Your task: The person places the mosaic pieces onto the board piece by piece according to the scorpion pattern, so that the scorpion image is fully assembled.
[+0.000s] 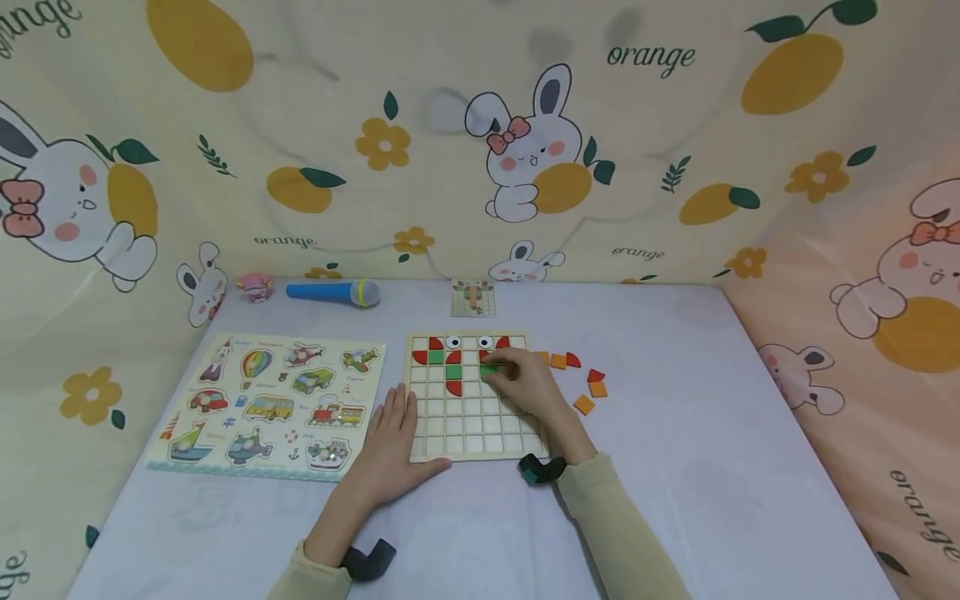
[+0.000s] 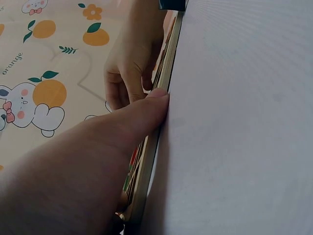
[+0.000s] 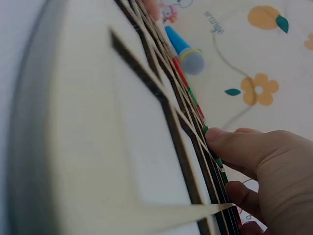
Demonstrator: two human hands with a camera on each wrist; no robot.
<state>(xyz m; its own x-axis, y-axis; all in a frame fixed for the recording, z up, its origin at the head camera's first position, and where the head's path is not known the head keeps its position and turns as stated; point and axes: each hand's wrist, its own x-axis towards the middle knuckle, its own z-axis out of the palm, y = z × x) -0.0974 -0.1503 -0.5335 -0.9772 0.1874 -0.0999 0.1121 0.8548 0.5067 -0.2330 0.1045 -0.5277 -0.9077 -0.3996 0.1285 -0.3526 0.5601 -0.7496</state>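
A wooden grid board (image 1: 480,425) lies in the middle of the table, its upper rows holding red quarter-round tiles, green squares and two eye tiles (image 1: 453,342). My left hand (image 1: 392,446) rests along the board's left edge with fingers extended, its thumb (image 2: 151,105) at the near edge in the left wrist view. Over the upper right of the grid, my right hand (image 1: 528,383) has thumb and fingertips on a green square tile (image 1: 488,372), pinching it at the board's surface. In the right wrist view the thumb (image 3: 225,139) meets a green edge; the fingers partly hide the nearby cells.
Right of the board lie loose orange squares (image 1: 583,405) and red pieces (image 1: 573,360). A small pattern card (image 1: 473,298) sits behind it. At left is a vehicle puzzle board (image 1: 247,408), with a blue toy microphone (image 1: 322,292) and a pink figurine (image 1: 256,287) beyond.
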